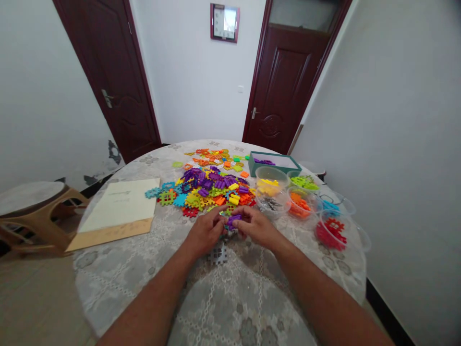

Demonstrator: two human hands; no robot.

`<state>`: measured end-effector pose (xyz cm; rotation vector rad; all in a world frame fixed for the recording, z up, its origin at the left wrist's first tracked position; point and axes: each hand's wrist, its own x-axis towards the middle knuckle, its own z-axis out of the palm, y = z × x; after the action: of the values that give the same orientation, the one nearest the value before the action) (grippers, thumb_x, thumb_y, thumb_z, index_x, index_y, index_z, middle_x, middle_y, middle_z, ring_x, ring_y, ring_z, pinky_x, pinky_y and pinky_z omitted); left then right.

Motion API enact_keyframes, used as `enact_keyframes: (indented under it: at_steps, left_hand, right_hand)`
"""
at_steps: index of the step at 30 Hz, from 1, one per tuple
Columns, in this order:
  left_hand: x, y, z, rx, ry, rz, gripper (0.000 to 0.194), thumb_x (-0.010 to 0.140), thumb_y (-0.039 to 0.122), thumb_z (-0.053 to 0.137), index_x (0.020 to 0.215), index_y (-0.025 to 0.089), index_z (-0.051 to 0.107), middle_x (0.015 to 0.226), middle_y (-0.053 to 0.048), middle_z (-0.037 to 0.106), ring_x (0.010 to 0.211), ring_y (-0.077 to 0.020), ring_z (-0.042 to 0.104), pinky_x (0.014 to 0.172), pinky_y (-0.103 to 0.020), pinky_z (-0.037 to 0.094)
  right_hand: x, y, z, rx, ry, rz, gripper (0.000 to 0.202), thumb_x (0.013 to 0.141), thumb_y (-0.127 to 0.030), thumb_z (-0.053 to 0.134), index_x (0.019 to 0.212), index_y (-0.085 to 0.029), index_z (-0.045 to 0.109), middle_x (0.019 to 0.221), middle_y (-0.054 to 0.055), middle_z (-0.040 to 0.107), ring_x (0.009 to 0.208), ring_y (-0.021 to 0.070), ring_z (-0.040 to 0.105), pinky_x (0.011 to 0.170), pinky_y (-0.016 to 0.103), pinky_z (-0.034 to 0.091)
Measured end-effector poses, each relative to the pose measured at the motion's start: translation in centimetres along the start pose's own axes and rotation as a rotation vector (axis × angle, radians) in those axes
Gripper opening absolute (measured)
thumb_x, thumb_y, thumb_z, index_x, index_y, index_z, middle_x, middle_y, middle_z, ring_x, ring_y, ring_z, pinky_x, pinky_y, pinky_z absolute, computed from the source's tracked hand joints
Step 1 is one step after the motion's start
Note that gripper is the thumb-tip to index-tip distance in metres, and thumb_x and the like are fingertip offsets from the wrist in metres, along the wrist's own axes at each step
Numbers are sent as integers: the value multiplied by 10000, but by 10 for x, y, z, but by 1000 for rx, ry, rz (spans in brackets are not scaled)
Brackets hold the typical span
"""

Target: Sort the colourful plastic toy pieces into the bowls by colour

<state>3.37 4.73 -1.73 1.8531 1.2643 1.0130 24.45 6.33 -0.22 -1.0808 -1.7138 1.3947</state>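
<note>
Both hands meet in front of a heap of colourful plastic building pieces [201, 185]. A small purple building piece [234, 221] sits between them, and the fingers of my right hand [252, 222] are closed on it. My left hand [208, 229] is closed too, its fingertips at the left side of the purple piece; they partly hide where they grip. Just below the hands, a grey notched building piece [218, 254] lies flat on the tablecloth. Yellow connector pieces [234, 199] rest at the heap's near edge, beyond the fingers.
At the right stand clear tubs of sorted pieces: yellow [270, 186], grey [271, 204], orange [299, 205], green [304, 182], blue [330, 206] and red [332, 233]. Behind them is a green box [275, 161] with purple pieces. Paper [120, 206] lies at the left.
</note>
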Motion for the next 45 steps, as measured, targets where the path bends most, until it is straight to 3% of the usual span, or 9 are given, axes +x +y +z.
enact_keyframes:
  at_steps: [4,6,12,16,20,24,30,35,45]
  left_hand:
    - [2,1,-6,145,172,-58,389,944,269,494,1282,208,676,960,-38,796,804,-194,738,781,-309,544]
    - [2,2,-8,189,210,-48,355,953,284,490,1230,207,698,992,-47,800,885,-212,744,837,-323,542]
    - [3,-3,-8,345,219,14,276,948,287,526,1125,227,729,1106,-80,789,1026,-258,729,946,-379,520]
    - [4,-12,-10,383,220,7,284,957,271,519,1148,229,724,1131,-88,785,1035,-259,726,960,-385,514]
    - [6,-16,-14,398,221,-10,290,961,263,509,1138,209,732,1130,-108,780,1047,-264,719,971,-381,503]
    - [7,-16,-14,419,227,-26,281,962,248,503,1118,209,733,1112,-111,776,1048,-264,709,976,-376,494]
    - [4,-16,-10,471,195,-32,295,969,220,482,1149,201,714,1129,-120,762,1051,-266,696,986,-374,478]
    - [-3,-13,-11,541,13,26,280,918,223,545,1151,214,699,1111,-117,734,1053,-282,670,946,-379,489]
    - [-9,-8,-21,432,-210,134,414,765,159,652,1155,279,720,1180,-87,687,1158,-288,606,1037,-394,448]
  right_hand:
    - [0,-22,-39,-139,-249,117,299,814,-281,746,1089,-187,678,803,7,698,609,126,622,531,233,530]
    - [11,-32,-64,-184,-189,124,307,797,-260,763,1083,-173,693,823,25,716,610,120,628,533,222,529]
    - [89,-53,-145,66,575,-93,504,741,-128,739,1234,-149,635,1025,89,725,721,125,669,650,253,587]
    - [113,-53,-171,96,863,-121,659,674,-79,705,1321,-141,598,1187,130,681,800,141,694,689,268,603]
    - [83,-36,-136,37,784,-164,391,764,-178,633,1151,-138,673,1104,108,708,793,155,707,688,285,602]
    - [31,-15,-61,-283,409,-190,244,871,-266,583,1044,-175,729,825,40,719,676,163,667,676,312,564]
    - [-6,15,20,-710,158,-326,312,941,-240,576,1230,-176,672,1124,116,701,962,222,656,884,368,518]
    - [-14,23,26,-875,38,-296,499,903,-292,670,1376,-167,571,1300,158,631,1227,286,573,1059,419,447]
    - [-12,26,5,-873,-83,-240,315,896,-301,701,1190,-199,655,1089,74,647,1005,217,609,893,337,460]
